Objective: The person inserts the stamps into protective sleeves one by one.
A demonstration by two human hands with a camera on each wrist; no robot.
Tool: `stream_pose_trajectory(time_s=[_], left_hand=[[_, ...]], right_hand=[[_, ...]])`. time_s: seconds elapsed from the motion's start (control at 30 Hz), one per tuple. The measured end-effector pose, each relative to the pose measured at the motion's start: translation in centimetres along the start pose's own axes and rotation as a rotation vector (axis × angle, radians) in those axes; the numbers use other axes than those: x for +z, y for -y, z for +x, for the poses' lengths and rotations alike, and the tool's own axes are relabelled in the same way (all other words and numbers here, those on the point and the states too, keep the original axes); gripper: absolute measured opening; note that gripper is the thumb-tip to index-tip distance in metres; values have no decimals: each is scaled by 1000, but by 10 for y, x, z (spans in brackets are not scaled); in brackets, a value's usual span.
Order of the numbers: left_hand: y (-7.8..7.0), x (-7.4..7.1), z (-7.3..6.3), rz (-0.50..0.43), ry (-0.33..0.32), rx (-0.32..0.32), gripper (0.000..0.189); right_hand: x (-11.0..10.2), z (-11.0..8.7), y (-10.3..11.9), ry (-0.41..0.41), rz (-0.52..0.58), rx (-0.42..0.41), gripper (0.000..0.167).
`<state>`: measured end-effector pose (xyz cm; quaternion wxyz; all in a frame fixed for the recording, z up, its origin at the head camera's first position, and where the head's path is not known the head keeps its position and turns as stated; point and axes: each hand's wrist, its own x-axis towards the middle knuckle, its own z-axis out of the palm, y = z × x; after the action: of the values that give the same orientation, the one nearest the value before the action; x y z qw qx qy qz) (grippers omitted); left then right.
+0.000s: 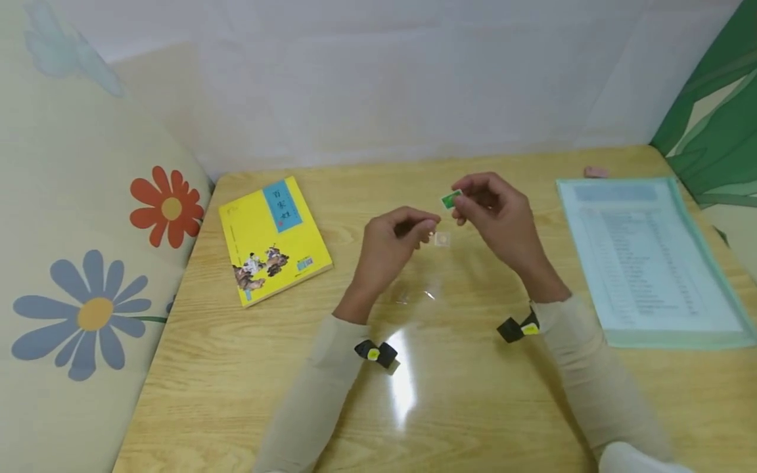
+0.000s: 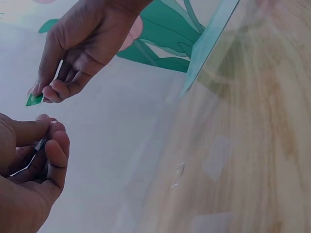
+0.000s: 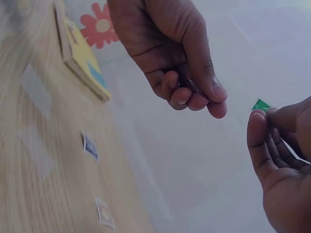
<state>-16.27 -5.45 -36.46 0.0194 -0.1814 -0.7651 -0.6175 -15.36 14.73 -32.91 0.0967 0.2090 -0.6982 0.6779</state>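
My right hand (image 1: 497,217) pinches a small green stamp (image 1: 451,200) with a white edge between thumb and forefinger. To its left, my left hand (image 1: 390,246) holds a small clear piece (image 2: 41,142) between thumb and fingers, mostly covered by them; it looks like a thin transparent sleeve. The hands are close together above the table but apart. Below them on the table lies a small pale stamp-like square (image 1: 442,239). In the right wrist view, a dark stamp-like piece (image 3: 90,146) also lies on the table.
Clear plastic scraps (image 1: 430,295) lie nearer the person. A yellow book (image 1: 278,243) is at the left, and a green-edged document folder (image 1: 656,263) at the right. Behind the folder sits a small pink object (image 1: 596,172). A white wall (image 1: 414,85) stands at the back.
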Motion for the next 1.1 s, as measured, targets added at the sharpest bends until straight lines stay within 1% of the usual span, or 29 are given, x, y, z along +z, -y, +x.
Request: stream_pose_trajectory(time_s=[0.13,0.27,0.37,0.53,0.6,0.7,0.8,0.97,1.1], left_hand=[[-11,-5,-2,45,0,8,14],[-18,-8,-4,56,4,39,14],[-21,-8,-3,75,10,53,15],[-23,-5,-2,122,19,56,12],[-22,-4,-3,126,20,51,11],[-24,-3,-3,118,15,50,12],[-24,-3,-4,105,11,41,16],[-23,-3,-4,86,6,36,22],[-24,-3,-5,80,4,34,24]], right_hand=[[2,-1,3,-13,30,3,15],[5,0,8,9,-10,4,13],[6,1,11,21,-45,-19,13],[6,0,12,11,-67,-46,12],[5,-1,11,9,-72,-49,12],[5,-1,12,15,-84,-60,12],[4,-1,9,13,-90,-53,12],[3,-2,4,10,-78,-50,12],[6,-3,10,25,-80,-61,11]])
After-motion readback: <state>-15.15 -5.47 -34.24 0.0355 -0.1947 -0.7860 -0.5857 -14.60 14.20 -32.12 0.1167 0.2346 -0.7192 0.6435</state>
